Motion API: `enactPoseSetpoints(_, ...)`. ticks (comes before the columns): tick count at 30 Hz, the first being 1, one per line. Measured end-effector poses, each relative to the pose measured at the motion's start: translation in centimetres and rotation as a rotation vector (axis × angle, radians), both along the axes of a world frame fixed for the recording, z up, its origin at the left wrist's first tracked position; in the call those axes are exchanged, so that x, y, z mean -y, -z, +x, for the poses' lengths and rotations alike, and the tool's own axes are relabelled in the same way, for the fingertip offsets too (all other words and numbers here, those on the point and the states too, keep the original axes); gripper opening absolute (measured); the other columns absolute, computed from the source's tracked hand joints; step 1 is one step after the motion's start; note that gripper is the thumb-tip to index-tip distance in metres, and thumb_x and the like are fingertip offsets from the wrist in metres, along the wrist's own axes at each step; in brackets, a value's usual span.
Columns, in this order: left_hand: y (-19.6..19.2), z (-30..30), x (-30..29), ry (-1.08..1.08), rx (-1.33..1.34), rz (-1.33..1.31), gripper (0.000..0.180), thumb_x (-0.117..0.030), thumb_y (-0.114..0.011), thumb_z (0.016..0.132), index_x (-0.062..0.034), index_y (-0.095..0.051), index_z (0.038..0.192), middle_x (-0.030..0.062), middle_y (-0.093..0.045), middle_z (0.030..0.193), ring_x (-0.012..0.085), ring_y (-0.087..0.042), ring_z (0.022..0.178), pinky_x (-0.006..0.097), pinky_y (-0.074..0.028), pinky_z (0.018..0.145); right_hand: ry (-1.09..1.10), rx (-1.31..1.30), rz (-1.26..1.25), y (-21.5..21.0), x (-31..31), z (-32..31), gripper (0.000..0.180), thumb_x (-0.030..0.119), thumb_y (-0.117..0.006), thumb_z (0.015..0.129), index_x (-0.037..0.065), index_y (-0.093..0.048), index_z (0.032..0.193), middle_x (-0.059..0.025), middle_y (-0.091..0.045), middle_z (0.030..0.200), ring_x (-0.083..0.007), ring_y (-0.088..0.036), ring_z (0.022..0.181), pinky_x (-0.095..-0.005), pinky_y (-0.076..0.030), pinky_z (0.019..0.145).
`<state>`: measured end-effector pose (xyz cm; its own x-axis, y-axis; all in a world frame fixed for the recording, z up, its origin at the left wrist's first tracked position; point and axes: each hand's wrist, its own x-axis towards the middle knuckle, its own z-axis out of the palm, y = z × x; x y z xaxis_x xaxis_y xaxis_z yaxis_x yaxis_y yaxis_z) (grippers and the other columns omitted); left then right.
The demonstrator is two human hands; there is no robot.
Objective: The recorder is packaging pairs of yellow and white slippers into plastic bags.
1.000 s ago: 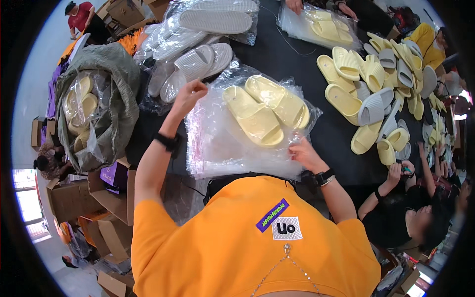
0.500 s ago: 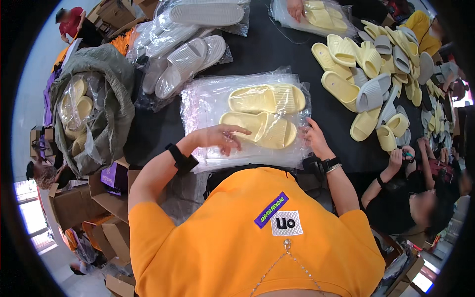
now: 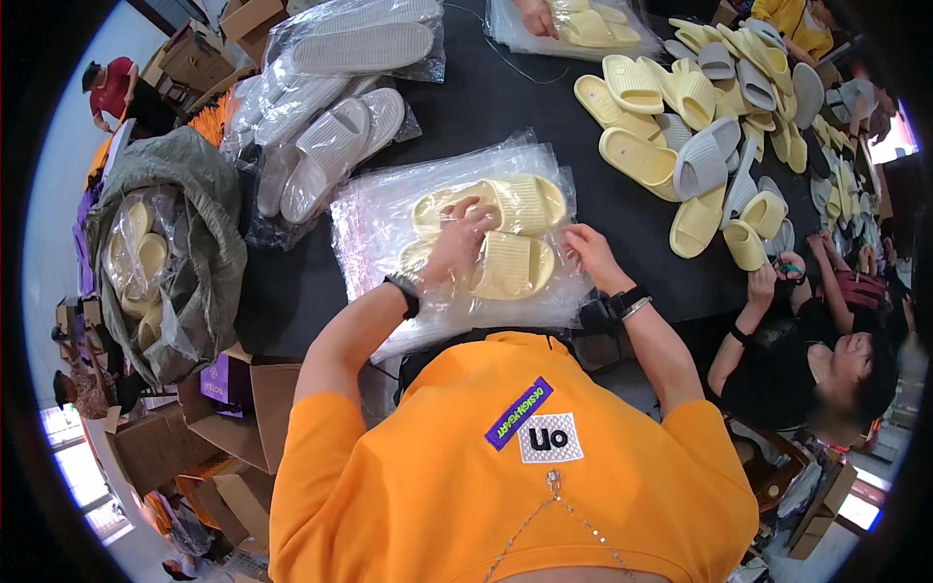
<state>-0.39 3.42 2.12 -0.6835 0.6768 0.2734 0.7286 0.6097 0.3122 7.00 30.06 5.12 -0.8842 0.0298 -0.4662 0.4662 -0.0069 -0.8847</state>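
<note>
A pair of pale yellow slide slippers lies side by side inside a clear plastic bag, on top of a stack of flat clear bags in front of me. My left hand rests over the pair, fingers stretched out across the footbeds, covering part of both slippers. At the right edge of the bag my right hand has its thumb and fingers pinched together on the plastic. The fingertips there are partly hidden.
Bagged grey slippers pile up at the back left. Loose yellow and grey slippers heap at the right. A green sack holding bagged slippers stands left of the black table. A co-worker's hand touches bagged slippers across the table.
My left hand has moved from the near slipper's heel forward onto the pair, fingers spreading over it. My right fingers have closed on the bag's edge. The whole view has shifted slightly.
</note>
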Motion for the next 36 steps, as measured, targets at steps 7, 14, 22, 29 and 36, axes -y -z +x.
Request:
enactPoseSetpoints(7, -1.1, 2.0, 6.7, -0.117, 0.012, 0.148, 0.038, -0.005, -0.058, 0.063, -0.0112, -0.055, 0.1, 0.0068, -0.055, 0.11, 0.0318, -0.047, 0.104, 0.044, -0.034, 0.087, 0.228, 0.114, 0.037, -0.2, -1.7, 2.2, 0.035, 0.022, -0.055, 0.087, 0.009, -0.042, 0.116, -0.0018, -0.054, 0.081, -0.0103, -0.053, 0.064, -0.022, -0.044, 0.051)
enactPoseSetpoints(14, 0.0, 2.2, 8.0, -0.216, -0.031, 0.092, 0.041, -0.003, -0.056, 0.063, -0.0141, -0.055, 0.102, 0.0082, -0.056, 0.108, 0.0296, -0.049, 0.104, 0.045, -0.034, 0.084, 0.039, 0.132, 0.04, -1.5, -1.7, 5.3, 0.05, 0.006, -0.057, 0.079, 0.003, -0.034, 0.124, -0.0076, -0.056, 0.079, -0.0148, -0.058, 0.066, -0.0272, -0.05, 0.057)
enactPoseSetpoints(22, -0.5, 2.3, 13.9, -0.208, -0.011, 0.016, 0.032, -0.008, -0.06, 0.064, -0.0109, -0.061, 0.096, 0.0051, -0.056, 0.111, 0.0276, -0.046, 0.109, 0.043, -0.035, 0.087, 0.069, 0.008, 0.014, -1.5, -1.9, 6.3, 0.043, 0.003, -0.055, 0.081, 0.004, -0.037, 0.119, -0.0057, -0.056, 0.074, -0.0115, -0.056, 0.062, -0.0251, -0.05, 0.058)
enactPoseSetpoints(29, -0.7, 0.8, 29.9, -0.835, 0.457, 1.027, 0.024, -0.006, -0.053, 0.075, -0.0018, -0.061, 0.098, 0.0132, -0.062, 0.094, 0.0304, -0.057, 0.088, 0.034, -0.045, 0.078, -0.019, -0.095, 0.152, -2.3, -0.9, 6.8, 0.038, 0.004, -0.055, 0.081, 0.004, -0.044, 0.118, -0.0029, -0.053, 0.07, -0.0093, -0.055, 0.061, -0.0228, -0.049, 0.056)
enactPoseSetpoints(36, -17.0, -3.0, 17.7, -0.447, 0.06, 0.655, 0.021, -0.011, -0.061, 0.07, 0.0002, -0.057, 0.088, 0.0113, -0.058, 0.087, 0.0273, -0.052, 0.083, 0.035, -0.04, 0.074, -0.084, -0.098, 0.131, -0.4, 0.6, 6.2, 0.018, 0.008, -0.057, 0.081, 0.003, -0.06, 0.099, -0.0027, -0.058, 0.074, -0.0075, -0.055, 0.064, -0.0227, -0.047, 0.06)
